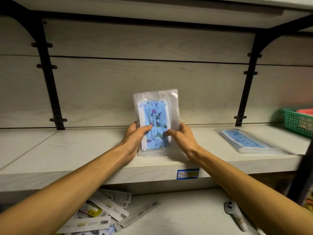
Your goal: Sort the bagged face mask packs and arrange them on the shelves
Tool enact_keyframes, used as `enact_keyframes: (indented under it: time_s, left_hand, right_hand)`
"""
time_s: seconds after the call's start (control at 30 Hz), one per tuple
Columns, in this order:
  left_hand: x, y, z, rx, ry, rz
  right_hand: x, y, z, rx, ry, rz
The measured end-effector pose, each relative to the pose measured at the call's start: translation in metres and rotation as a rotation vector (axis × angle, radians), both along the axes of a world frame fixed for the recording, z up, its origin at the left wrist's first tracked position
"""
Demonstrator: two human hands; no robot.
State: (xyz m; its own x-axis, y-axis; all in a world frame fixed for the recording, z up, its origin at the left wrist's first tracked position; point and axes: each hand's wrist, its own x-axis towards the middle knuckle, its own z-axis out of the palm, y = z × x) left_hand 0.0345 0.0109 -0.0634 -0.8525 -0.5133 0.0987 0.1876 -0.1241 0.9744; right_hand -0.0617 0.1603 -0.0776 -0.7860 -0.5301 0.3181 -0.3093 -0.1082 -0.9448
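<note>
Both hands, left hand and right hand, pinch an upright clear pack of blue cartoon-print masks.

Both bare forearms reach forward and converge, the left hand and right hand facing each other at equal height, each with thumb in front and fingers curled behind, pinching a bagged face mask pack held upright between them.
</note>
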Motion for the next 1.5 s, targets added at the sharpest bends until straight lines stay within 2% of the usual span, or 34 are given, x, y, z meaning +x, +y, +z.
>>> enact_keyframes:
  time_s: [0.1,0.17,0.23,0.3,0.4,0.5,0.57,0.7,0.83,0.97,1.03,1.17,1.33,1.5]
  left_hand:
    - [0.002,-0.003,0.006,0.087,0.076,-0.002]
    - [0.001,-0.009,0.008,0.191,0.147,-0.014]
    - [-0.001,-0.011,0.011,0.291,0.212,-0.063]
    - [-0.002,-0.007,0.014,0.371,0.248,-0.113]
    - [-0.004,0.006,0.017,0.486,0.283,-0.171]
    - [-0.005,0.008,0.019,0.535,0.326,-0.180]
    - [-0.003,-0.002,0.020,0.493,0.314,-0.174]
    - [0.005,-0.036,0.014,0.299,0.258,-0.095]
    - [0.018,-0.068,-0.003,0.030,0.172,-0.003]
    - [0.027,-0.076,-0.021,-0.267,-0.032,-0.066]
    - [0.028,-0.076,-0.025,-0.319,-0.076,-0.124]
    - [0.027,-0.071,-0.021,-0.406,-0.049,-0.138]
    - [0.027,-0.062,-0.018,-0.380,0.042,-0.077]
    - [0.025,-0.065,-0.020,-0.372,0.066,-0.021]
  right_hand:
    - [0.000,0.005,-0.001,-0.012,0.041,-0.093]
    - [-0.003,0.009,-0.005,-0.002,0.002,-0.171]
    - [-0.003,0.009,-0.006,0.000,-0.115,-0.148]
    - [0.002,0.002,-0.006,-0.019,-0.219,-0.036]
    - [0.014,-0.017,-0.003,-0.173,-0.329,0.063]
    - [0.016,-0.026,0.001,-0.286,-0.376,-0.076]
    - [0.015,-0.022,0.005,-0.302,-0.308,-0.135]
    - [0.009,-0.002,0.012,-0.213,-0.049,-0.172]
    - [0.000,0.011,0.011,-0.131,0.034,-0.201]
    - [-0.004,0.015,-0.004,-0.031,0.064,-0.135]
    - [-0.006,0.015,-0.007,-0.022,0.049,-0.101]
    - [-0.006,0.013,-0.006,-0.048,-0.025,-0.028]
    - [-0.007,0.012,-0.005,-0.058,0.046,0.002]
    - [-0.007,0.012,-0.008,-0.068,0.013,-0.026]
